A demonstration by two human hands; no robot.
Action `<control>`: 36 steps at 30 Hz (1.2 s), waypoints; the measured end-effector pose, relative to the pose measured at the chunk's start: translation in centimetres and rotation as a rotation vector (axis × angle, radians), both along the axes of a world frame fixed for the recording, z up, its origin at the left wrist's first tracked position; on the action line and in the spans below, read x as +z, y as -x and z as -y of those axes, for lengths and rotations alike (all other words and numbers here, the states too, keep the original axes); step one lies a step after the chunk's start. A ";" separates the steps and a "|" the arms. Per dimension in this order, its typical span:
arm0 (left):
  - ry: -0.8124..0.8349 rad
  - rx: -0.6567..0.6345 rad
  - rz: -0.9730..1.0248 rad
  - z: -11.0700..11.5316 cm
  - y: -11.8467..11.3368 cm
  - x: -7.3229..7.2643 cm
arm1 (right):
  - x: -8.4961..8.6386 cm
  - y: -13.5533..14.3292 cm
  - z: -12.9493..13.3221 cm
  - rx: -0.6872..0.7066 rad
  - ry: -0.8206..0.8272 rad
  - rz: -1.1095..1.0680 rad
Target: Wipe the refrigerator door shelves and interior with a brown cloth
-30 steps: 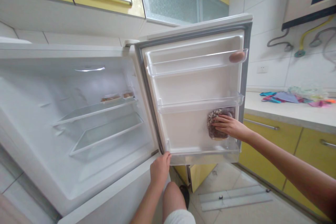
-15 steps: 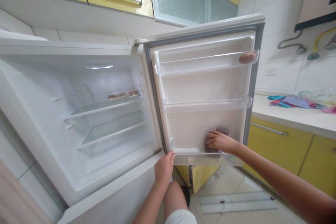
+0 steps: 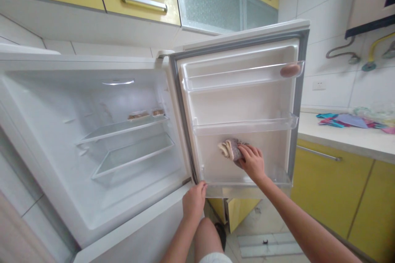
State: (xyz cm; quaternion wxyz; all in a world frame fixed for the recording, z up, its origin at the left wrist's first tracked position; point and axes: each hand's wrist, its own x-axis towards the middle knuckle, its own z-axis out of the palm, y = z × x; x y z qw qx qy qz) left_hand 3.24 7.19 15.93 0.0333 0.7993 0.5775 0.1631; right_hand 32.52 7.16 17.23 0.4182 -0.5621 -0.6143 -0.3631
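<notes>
between the middle door rack [image 3: 247,126] and the bottom door rack [image 3: 247,192], a brownish-grey cloth [image 3: 232,151] with cream folds is bunched in the fingers of the right hand [image 3: 252,161], in front of the inner panel of the open fridge door [image 3: 240,107]. the left hand [image 3: 194,201] is curled at the hinge-side end of the bottom door rack; whether it grips there i cannot tell. a brown oval item [image 3: 290,70] sits in the top door rack [image 3: 234,78], at its far right end.

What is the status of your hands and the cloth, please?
Right hand holds cloth at open fridge door. Left hand touching bottom door shelf. No obstruction visible.
</notes>
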 end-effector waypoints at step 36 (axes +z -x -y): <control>-0.029 -0.020 0.000 -0.1 0.4 -0.6 | 2.2 4.7 4.1 0.015 0.543 -0.164</control>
